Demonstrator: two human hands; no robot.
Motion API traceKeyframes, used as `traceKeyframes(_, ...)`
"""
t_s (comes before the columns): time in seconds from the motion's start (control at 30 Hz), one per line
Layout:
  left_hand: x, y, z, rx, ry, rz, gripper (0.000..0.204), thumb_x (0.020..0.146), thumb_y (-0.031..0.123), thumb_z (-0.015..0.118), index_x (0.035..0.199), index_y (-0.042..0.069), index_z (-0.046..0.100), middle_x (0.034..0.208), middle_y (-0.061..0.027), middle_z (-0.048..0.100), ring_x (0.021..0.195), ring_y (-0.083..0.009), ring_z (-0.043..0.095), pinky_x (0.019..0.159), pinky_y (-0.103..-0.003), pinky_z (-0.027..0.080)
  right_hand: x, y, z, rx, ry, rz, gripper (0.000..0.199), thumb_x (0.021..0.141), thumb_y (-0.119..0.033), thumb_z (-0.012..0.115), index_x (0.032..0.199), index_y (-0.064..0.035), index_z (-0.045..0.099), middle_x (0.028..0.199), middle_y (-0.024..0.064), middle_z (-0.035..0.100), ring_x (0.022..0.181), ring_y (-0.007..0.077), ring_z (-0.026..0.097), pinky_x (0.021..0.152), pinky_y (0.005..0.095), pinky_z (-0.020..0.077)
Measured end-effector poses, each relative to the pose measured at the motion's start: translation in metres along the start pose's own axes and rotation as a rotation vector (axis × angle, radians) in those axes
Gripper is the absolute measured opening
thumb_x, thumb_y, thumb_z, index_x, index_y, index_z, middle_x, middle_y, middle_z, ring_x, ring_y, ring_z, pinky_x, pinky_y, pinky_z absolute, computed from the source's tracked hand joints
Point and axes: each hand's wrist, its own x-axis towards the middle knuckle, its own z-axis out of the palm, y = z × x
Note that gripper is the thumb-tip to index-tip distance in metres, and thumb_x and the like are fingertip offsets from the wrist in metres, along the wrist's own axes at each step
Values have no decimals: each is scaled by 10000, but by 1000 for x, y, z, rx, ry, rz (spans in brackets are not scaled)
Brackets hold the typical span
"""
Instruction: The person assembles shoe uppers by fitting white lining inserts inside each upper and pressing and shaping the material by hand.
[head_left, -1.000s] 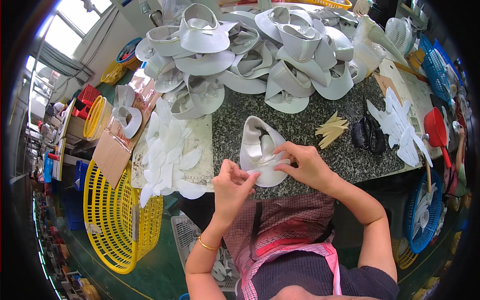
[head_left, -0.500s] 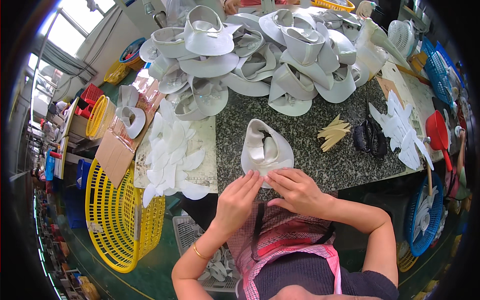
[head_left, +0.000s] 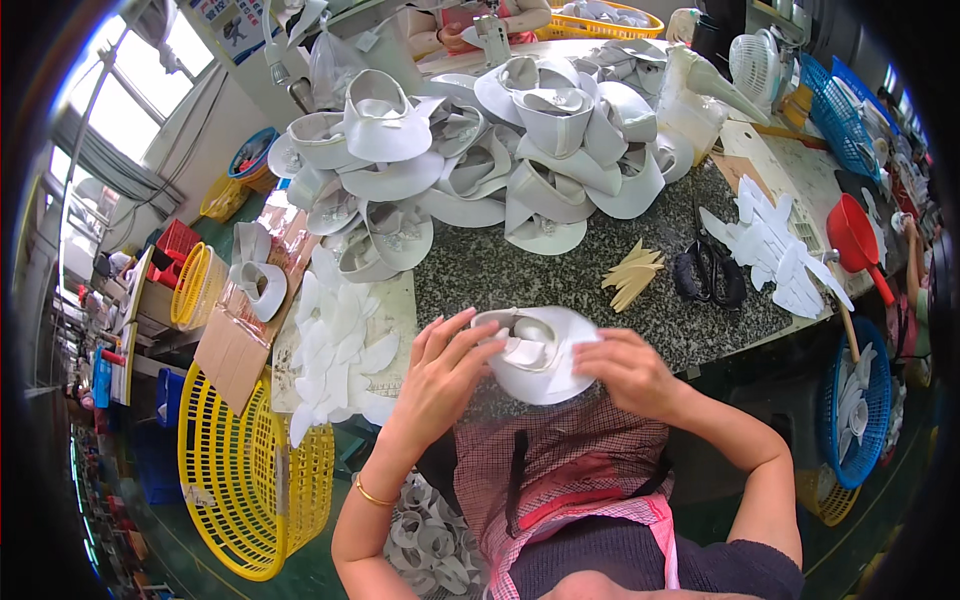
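A white visor-shaped piece (head_left: 545,385) with a wide curved brim and a looped band is held between my two hands at the table's front edge. My left hand (head_left: 438,372) curls its fingers over the left side of the band, its thumb hidden. On the right, my right hand (head_left: 632,374) grips the brim's edge, fingers pressed together on top. Beyond my hands lies a large heap of similar white pieces (head_left: 550,180), some with glittering decoration.
Flat white leaf-shaped cutouts (head_left: 335,340) lie at the left. Beige strips (head_left: 632,276), a black-handled tool (head_left: 708,274) and white cutouts (head_left: 765,240) lie at the right, near a red dustpan-like scoop (head_left: 855,236). A yellow basket (head_left: 228,470) stands low left; another person (head_left: 462,32) sits opposite.
The white visor-shaped piece has been turned and brought toward me, off its flat position. My hands have spread from together at its front to its two sides. The view has shifted slightly.
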Motion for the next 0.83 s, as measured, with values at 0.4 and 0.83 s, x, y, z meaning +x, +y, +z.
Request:
traceKeyframes(0.4,-5,14,17,-131,82,-8,205,821,179,791,978,103,683,881,-20,664,985,-215,647,1109,-481,398,42,-29,13,69,90,183,253,785,-65,779,1033,-104,743,1006,64,696,1025,282,631,908,400,477)
traceKeyframes(0.83,-27,57,-6,-278,122,-86,215,809,101,833,985,122,712,852,-52,720,826,-264,668,1057,-528,443,42,-43,33,974,2,516,152,957,-207,726,974,-57,707,915,18,636,896,83,550,815,279,450)
